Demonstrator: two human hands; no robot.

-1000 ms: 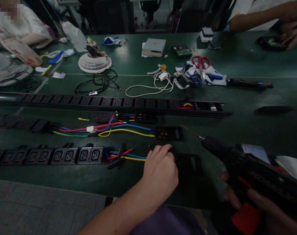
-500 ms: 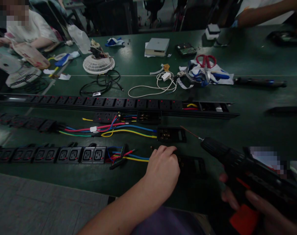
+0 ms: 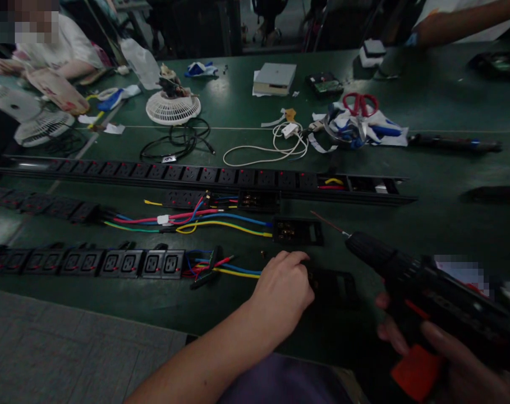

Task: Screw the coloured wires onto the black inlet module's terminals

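My left hand (image 3: 282,286), fingers curled down, covers the near end of a black terminal housing (image 3: 343,289). Blue and yellow wires (image 3: 238,271) from the nearest socket strip (image 3: 131,262) run under this hand; what its fingertips grip is hidden. My right hand (image 3: 460,359) is wrapped around the handle of a black and orange power screwdriver (image 3: 418,286). Its long thin bit (image 3: 328,221) points left, apart from the near housing and above it in view. Beyond my left hand lies a second black terminal housing (image 3: 299,231) with brass contacts and wires attached. A small brass piece (image 3: 262,254) lies nearby.
A long black socket strip (image 3: 179,173) crosses the table. Behind it are a white cable (image 3: 263,149), a black cable (image 3: 177,143), a fan grille (image 3: 173,108), red-handled scissors (image 3: 359,105) on gloves, and a dark tool (image 3: 454,142). Two other people are at the far side.
The whole view has shifted slightly. My left hand stays at the near housing with its fingers curled, and the screwdriver keeps nearly the same pose in my right hand.
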